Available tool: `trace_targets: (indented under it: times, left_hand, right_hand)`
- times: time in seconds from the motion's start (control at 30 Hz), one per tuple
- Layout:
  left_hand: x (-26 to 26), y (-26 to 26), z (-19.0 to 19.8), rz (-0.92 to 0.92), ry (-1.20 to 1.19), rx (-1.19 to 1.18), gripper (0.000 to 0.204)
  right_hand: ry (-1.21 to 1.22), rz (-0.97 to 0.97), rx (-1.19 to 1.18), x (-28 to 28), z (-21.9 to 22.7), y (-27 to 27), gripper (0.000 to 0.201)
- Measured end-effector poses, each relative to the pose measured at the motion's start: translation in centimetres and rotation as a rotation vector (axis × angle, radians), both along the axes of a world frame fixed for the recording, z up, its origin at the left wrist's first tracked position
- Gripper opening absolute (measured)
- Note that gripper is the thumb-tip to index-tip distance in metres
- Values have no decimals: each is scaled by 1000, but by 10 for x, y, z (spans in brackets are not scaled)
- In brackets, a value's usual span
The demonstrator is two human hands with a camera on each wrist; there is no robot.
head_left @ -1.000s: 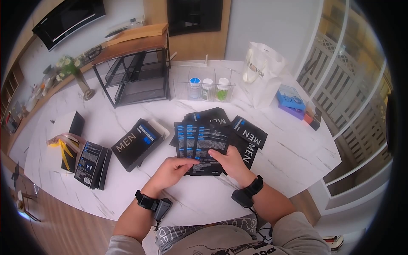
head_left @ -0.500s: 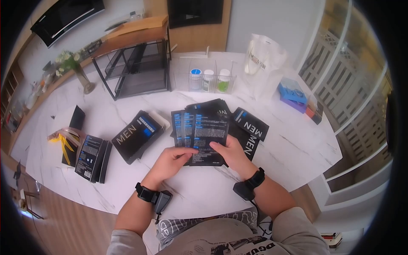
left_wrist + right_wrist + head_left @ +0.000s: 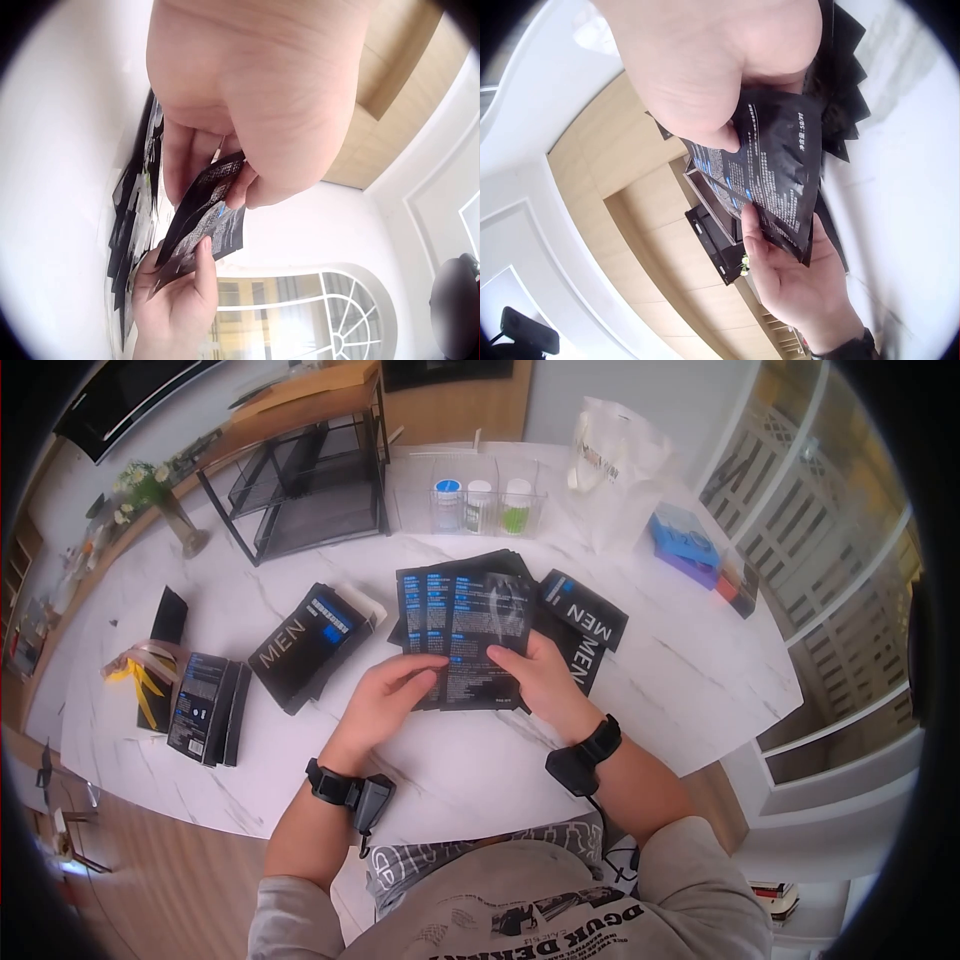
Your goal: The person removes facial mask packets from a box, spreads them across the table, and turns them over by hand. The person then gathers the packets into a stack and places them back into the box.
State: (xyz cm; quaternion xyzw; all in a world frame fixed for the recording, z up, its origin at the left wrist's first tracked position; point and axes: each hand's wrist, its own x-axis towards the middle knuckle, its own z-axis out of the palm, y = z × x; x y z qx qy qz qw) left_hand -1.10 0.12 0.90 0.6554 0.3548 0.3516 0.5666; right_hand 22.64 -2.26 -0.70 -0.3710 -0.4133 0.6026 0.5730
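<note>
Several black sachets with blue and white print (image 3: 488,625) are fanned out between the two hands, back sides up. The left hand (image 3: 385,700) pinches their lower left edge between thumb and fingers. On their right side the right hand (image 3: 548,678) grips them, its thumb on top and its fingers underneath. In the left wrist view the held sachets (image 3: 199,206) are tilted above the table. The right wrist view shows the sachets (image 3: 776,165) held by both hands. Behind and right of them lie more black sachets marked MEN (image 3: 585,610) on the table.
A black MEN box (image 3: 305,645) and dark upright boxes (image 3: 203,710) stand at left, beside a ribboned box (image 3: 165,635). Behind are a wire rack (image 3: 320,495), a clear organizer with bottles (image 3: 478,508), a white bag (image 3: 610,480) and a blue box (image 3: 683,533).
The view has tipped downward, so the table's things sit higher in the frame. Both hands keep hold of the fanned sachets, whose arrangement looks nearly the same.
</note>
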Motion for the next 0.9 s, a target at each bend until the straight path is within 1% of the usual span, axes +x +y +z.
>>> trace_targets:
  times: [0.07,0.17,0.27,0.3,0.37,0.4,0.43,0.47,0.5,0.53,0.6,0.63,0.73,0.77,0.87,0.9]
  left_hand:
    - [0,1,2,-4,-12,23,25]
    - [-4,6,-8,20,-20,66,25]
    - [-1,-1,9,188,109,252,24]
    - [0,-3,13,229,164,368,23]
    - [2,-7,20,315,272,600,23]
    - [3,-8,20,326,297,672,22]
    - [5,-9,18,332,321,745,22]
    - [6,-10,17,332,344,818,21]
    - [7,-13,17,258,352,769,24]
    - [10,-16,19,203,347,844,26]
    - [18,-19,27,104,330,1000,31]
    - [16,-17,27,-49,355,970,32]
    - [16,-19,27,-184,347,950,28]
    - [18,-20,28,-195,325,898,25]
    - [16,-16,22,-292,222,867,26]
    - [14,-15,19,-215,196,803,26]
  right_hand:
    - [7,1,-5,1,-2,3,28]
    - [34,-16,69,-3,1,4,34]
    - [-145,-293,121,-8,13,-2,39]
    - [-257,-404,99,-4,3,5,43]
    - [-401,-277,218,-1,-11,8,45]
    - [-472,-214,276,-3,-15,5,47]
    - [-477,-113,360,-14,-3,-5,51]
    - [-350,18,190,-23,7,-13,56]
    - [-280,78,231,-29,1,-13,57]
    - [-212,137,271,-32,-4,-12,58]
    - [-128,174,343,-34,-1,-14,58]
    - [-85,199,376,-34,1,-14,57]
    - [-43,194,178,-29,4,-15,54]
    - [-103,105,106,-29,9,-17,43]
    - [-54,-12,32,-19,-7,-9,31]
    - [-24,-34,-16,-17,-9,-8,27]
